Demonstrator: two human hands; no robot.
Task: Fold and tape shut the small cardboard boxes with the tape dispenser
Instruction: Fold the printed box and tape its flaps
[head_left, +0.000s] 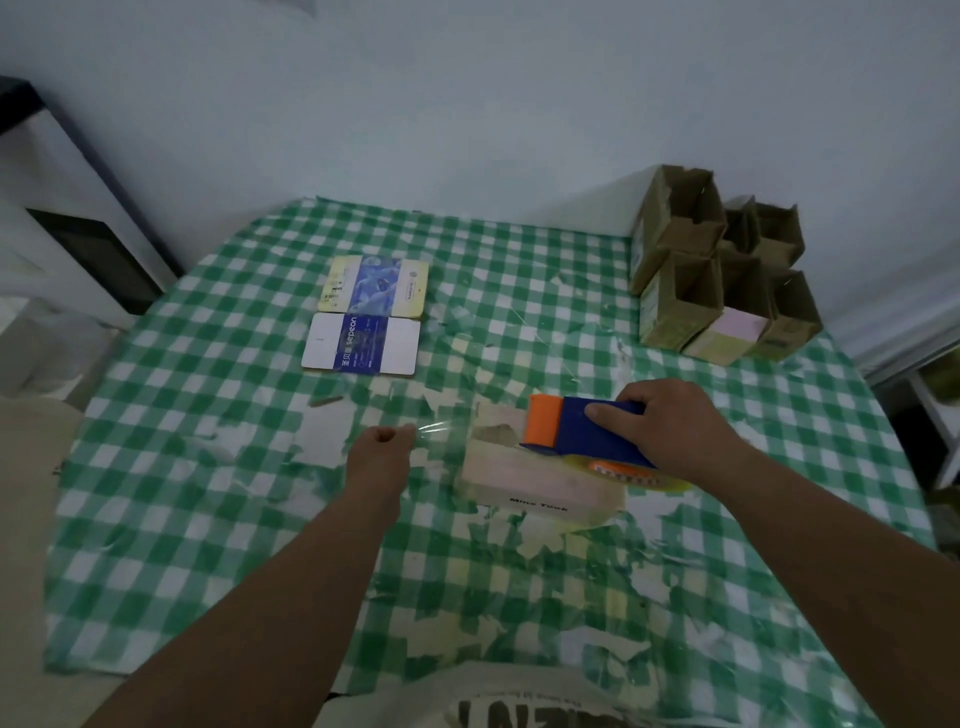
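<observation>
1. Blue-and-orange tape dispenser (582, 434) sits on a pale small box (535, 480) mid-table, gripped by the right hand (670, 421).
2. Left hand (382, 449) pinches the clear tape end (434, 431), stretched left of the box.
3. Brown boxes (717, 270) stand stacked at the far right of the checked table (260, 519).

Tape dispenser (582, 436) sits on the box (530, 475); flattened cartons (363, 317) behind-left; folded boxes (722, 270) behind-right.
</observation>
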